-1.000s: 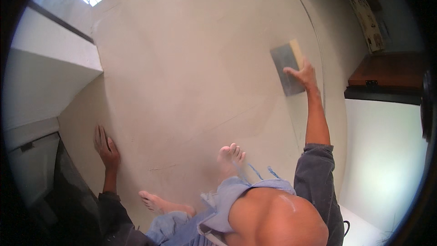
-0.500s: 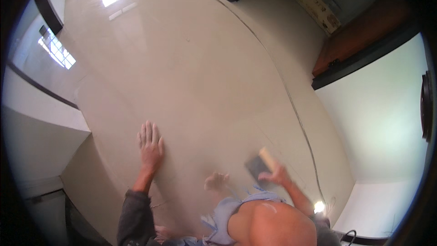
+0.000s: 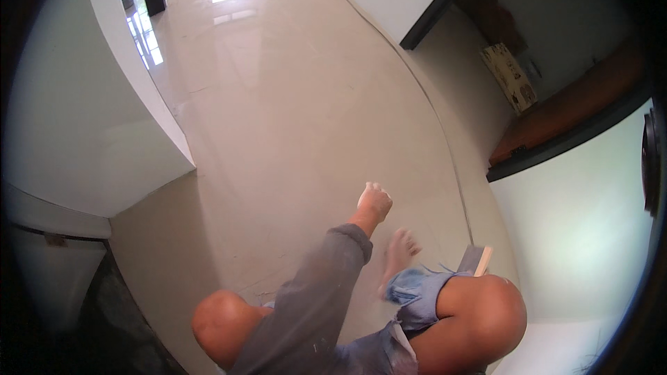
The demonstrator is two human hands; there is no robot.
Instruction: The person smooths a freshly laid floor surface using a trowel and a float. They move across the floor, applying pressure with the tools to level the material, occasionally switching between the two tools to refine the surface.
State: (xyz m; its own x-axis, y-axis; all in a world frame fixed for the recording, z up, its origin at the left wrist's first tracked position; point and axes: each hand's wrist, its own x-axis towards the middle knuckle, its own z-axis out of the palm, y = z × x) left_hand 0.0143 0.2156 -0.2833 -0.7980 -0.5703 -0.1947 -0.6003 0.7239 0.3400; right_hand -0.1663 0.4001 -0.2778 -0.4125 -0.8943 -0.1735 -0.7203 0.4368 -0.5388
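Note:
My left hand point(image 3: 375, 201) is held in front of me over the floor, its fingers curled in. White dust or paste covers the knuckles, and what lies inside the fingers, if anything, is hidden. A dark grey sleeve covers that arm, which crosses from the lower left toward the middle. Beyond my bent right knee point(image 3: 490, 312) a flat dark tool with a pale wooden strip point(image 3: 476, 260) sticks up. The knee hides its lower part, and my right hand does not show.
Smooth beige floor point(image 3: 299, 111) stretches ahead, with a thin cable point(image 3: 445, 132) along its right side. My bare foot point(image 3: 401, 250) rests near the left hand. White walls point(image 3: 118, 118) stand on both sides. At the right a dark-framed doorway holds a brown door point(image 3: 556, 114) and a patterned box point(image 3: 509, 76).
My left hand has left the floor, moved right and curled its fingers. The dark tool has gone right, and my right hand has passed out of sight behind the knee. The view has swung left.

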